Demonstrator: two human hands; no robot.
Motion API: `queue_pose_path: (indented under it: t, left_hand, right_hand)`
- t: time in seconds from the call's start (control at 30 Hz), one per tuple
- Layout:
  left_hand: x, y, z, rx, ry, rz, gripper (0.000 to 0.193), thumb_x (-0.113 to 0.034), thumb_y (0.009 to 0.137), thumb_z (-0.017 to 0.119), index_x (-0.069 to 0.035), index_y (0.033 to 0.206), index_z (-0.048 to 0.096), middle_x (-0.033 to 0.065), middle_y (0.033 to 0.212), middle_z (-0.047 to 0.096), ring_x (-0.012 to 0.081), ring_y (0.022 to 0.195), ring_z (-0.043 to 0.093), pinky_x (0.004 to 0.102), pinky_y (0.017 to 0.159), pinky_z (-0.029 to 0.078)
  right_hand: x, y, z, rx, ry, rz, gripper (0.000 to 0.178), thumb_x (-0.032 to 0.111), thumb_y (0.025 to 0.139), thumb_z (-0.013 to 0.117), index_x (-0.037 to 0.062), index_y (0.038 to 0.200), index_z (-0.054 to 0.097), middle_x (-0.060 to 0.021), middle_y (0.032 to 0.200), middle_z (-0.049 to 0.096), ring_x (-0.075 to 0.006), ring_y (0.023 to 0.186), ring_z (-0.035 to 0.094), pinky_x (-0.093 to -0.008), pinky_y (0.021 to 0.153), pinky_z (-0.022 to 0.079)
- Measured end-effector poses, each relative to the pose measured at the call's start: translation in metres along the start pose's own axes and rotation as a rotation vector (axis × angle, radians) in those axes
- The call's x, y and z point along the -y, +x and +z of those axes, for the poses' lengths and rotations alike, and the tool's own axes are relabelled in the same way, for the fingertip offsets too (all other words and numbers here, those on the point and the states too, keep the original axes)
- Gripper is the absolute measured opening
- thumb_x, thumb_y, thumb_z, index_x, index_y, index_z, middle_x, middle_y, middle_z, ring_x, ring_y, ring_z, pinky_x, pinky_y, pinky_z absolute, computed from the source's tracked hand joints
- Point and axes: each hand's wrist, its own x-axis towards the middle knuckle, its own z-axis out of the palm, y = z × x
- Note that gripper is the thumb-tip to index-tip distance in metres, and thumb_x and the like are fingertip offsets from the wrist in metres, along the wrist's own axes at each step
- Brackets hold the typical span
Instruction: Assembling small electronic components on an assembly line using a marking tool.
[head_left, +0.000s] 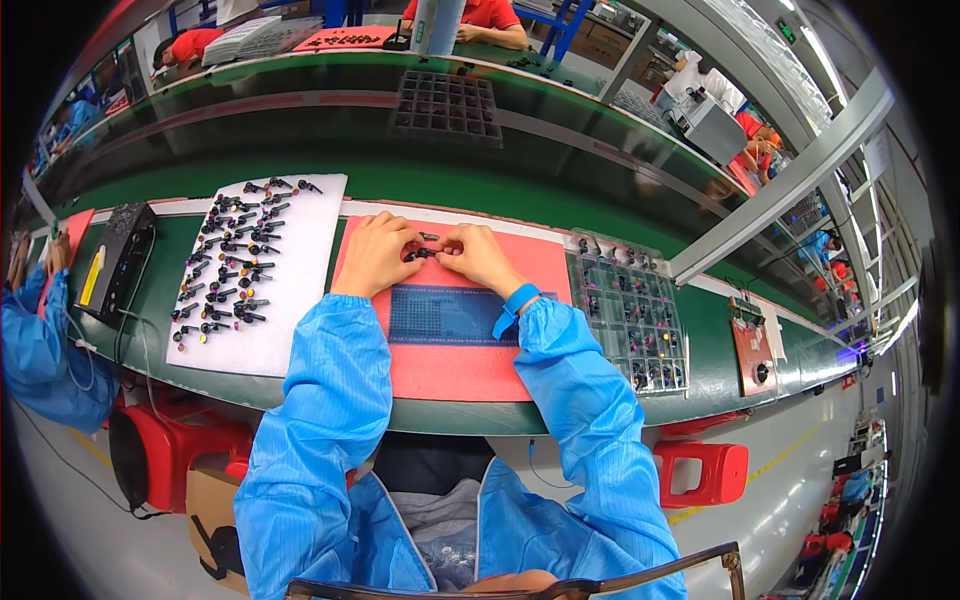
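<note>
My left hand (376,252) and my right hand (482,258) meet over a pink mat (455,372). Between their fingertips is a small black earbud (421,254), pinched from both sides. Just above it on the mat shows another small dark piece (429,237), partly hidden by my fingers. A dark blue gridded sheet (450,316) lies on the mat below my hands, and my right wrist wears a blue strap (519,300). Left of the mat, a white foam sheet (290,330) carries rows of black stemmed earbuds (238,247) with coloured spots.
A clear compartment tray (628,312) with more small parts stands right of the mat. At left sits a black box (117,262) with cables, beside a co-worker's blue sleeve (48,345). Behind runs a green conveyor belt (560,190) carrying another clear tray (447,105). A metal post (780,185) slants at right.
</note>
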Motion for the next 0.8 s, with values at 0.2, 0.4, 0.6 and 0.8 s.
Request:
queue_pose_path:
  t: [0.2, 0.4, 0.6, 0.8]
  left_hand:
    - [-0.005, 0.004, -0.009, 0.052, 0.013, -0.012, 0.020, -0.014, 0.061, 0.072, -0.006, 0.078, 0.063, 0.0034, 0.086, 0.061, 0.0217, 0.087, 0.054, 0.0338, 0.078, 0.044]
    - [-0.004, 0.010, -0.007, -0.083, -0.376, -0.247, 0.020, -0.008, 0.071, 0.066, -0.003, 0.090, 0.060, 0.0094, 0.089, 0.063, 0.0244, 0.091, 0.061, 0.0324, 0.076, 0.050]
    - [0.018, 0.015, 0.004, -0.269, -0.763, -0.351, 0.027, -0.007, 0.084, 0.061, -0.001, 0.109, 0.053, 0.0089, 0.100, 0.063, 0.0195, 0.099, 0.062, 0.0293, 0.082, 0.049]
    - [0.027, 0.027, -0.002, -0.097, -0.666, -0.374, 0.023, -0.002, 0.082, 0.061, -0.001, 0.104, 0.056, 0.0082, 0.092, 0.062, 0.0146, 0.089, 0.062, 0.0259, 0.074, 0.051]
  right_hand:
    - [-0.001, 0.002, -0.007, 0.026, -0.004, -0.145, 0.018, 0.011, 0.070, 0.067, -0.0022, 0.083, 0.066, -0.0142, 0.075, 0.065, -0.0223, 0.067, 0.064, -0.0310, 0.063, 0.051]
    - [0.019, 0.018, -0.017, -0.058, 0.208, -0.136, 0.015, 0.008, 0.075, 0.065, -0.0032, 0.085, 0.065, -0.0126, 0.076, 0.066, -0.0181, 0.068, 0.064, -0.0291, 0.063, 0.051]
    - [0.036, 0.042, -0.017, -0.142, 0.342, -0.094, 0.014, 0.006, 0.078, 0.064, -0.0031, 0.089, 0.065, -0.0122, 0.077, 0.067, -0.0182, 0.073, 0.066, -0.0281, 0.066, 0.052]
    - [0.019, 0.048, -0.012, -0.146, 0.246, -0.083, 0.012, 0.004, 0.078, 0.063, -0.0051, 0.085, 0.064, -0.0137, 0.077, 0.066, -0.0199, 0.068, 0.066, -0.0284, 0.064, 0.052]
